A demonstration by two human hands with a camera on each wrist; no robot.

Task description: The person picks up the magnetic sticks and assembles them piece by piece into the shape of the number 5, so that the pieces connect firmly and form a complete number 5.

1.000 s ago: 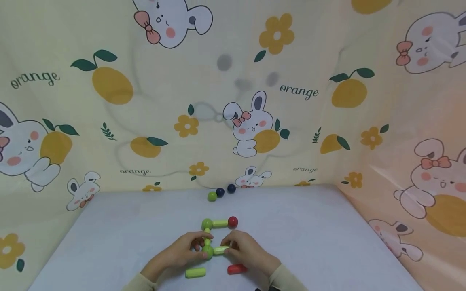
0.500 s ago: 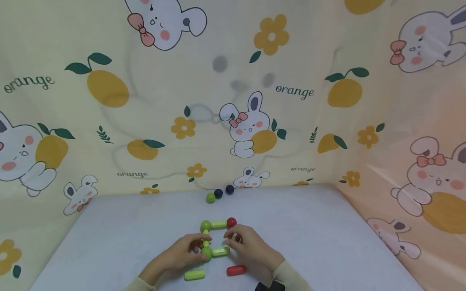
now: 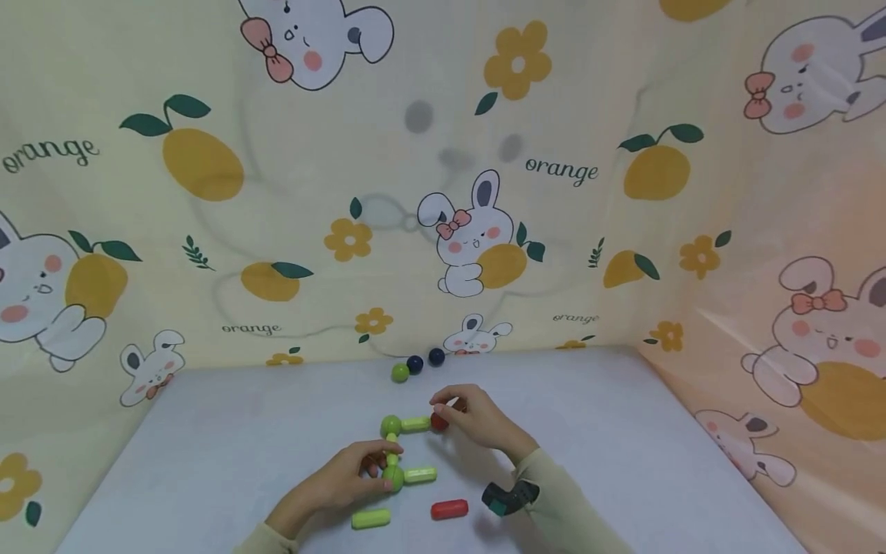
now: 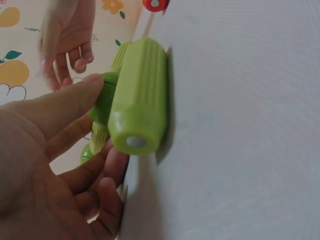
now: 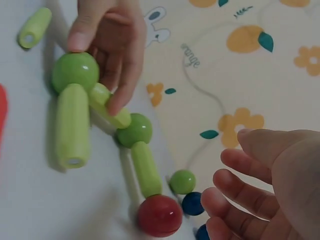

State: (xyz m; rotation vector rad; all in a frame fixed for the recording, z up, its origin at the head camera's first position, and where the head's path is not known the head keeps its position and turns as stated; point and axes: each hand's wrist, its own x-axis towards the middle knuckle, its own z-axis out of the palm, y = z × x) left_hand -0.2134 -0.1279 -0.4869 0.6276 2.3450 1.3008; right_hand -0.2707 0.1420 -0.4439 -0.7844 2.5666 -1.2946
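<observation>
A C-shaped chain of light green building rods and balls lies on the white table. My left hand (image 3: 346, 475) grips its near corner, thumb on the near green ball (image 5: 75, 73) and a finger at the connecting rod (image 5: 111, 109). From that ball a green rod (image 4: 140, 95) sticks out to the right, its free end showing a small metal dot. The far green ball (image 3: 391, 425) bears another rod (image 3: 416, 424) ending in a red ball (image 5: 160, 216). Above and beside the red ball, my right hand (image 3: 477, 415) hangs with loosely bent fingers and holds nothing.
Near the front lie a loose green rod (image 3: 371, 518) and a red rod (image 3: 450, 509). At the back edge sit a green ball (image 3: 400, 372) and two dark blue balls (image 3: 414, 365). A patterned cloth (image 3: 311, 177) rises behind the table.
My right hand has let go of the near right-hand rod and moved up and away toward the red ball. My left hand keeps its grip on the near corner.
</observation>
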